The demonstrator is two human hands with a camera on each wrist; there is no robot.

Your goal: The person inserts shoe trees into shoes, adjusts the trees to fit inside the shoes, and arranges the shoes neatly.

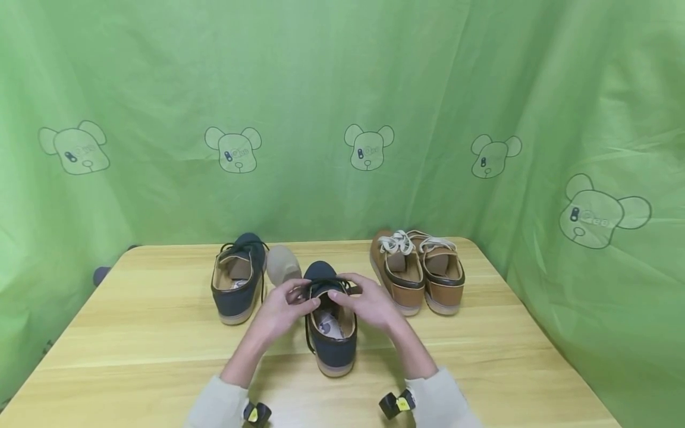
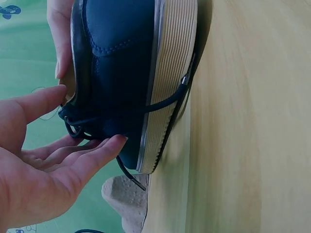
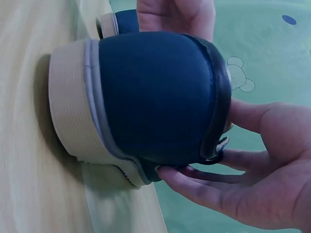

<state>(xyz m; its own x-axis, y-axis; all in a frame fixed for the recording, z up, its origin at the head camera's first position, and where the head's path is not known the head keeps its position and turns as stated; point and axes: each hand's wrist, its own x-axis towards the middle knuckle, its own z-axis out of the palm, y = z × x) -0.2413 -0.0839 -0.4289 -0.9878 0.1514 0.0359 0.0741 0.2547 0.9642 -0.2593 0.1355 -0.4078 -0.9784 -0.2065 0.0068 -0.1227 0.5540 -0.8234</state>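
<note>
A dark blue lace-up shoe (image 1: 334, 348) stands on the table, heel toward me. Its dark laces hang loose, one crossing the pale ribbed sole in the left wrist view. My left hand (image 1: 280, 309) grips the left side of the lace opening, thumb at the inner edge and fingers outside by the eyelets. On the opposite side, my right hand (image 1: 369, 300) holds the other edge, with its thumb over the opening. The right wrist view shows the shoe's heel (image 3: 155, 97) and the right fingers along its side. A printed white patch shows on the insole.
The matching blue shoe (image 1: 235, 297) stands to the left, stuffing inside. Between the blue shoes lies a beige rounded insert (image 1: 282, 265). Two brown shoes (image 1: 407, 297) with white laces stand together at right. A green curtain (image 1: 299, 196) hangs behind the wooden table (image 1: 134, 333).
</note>
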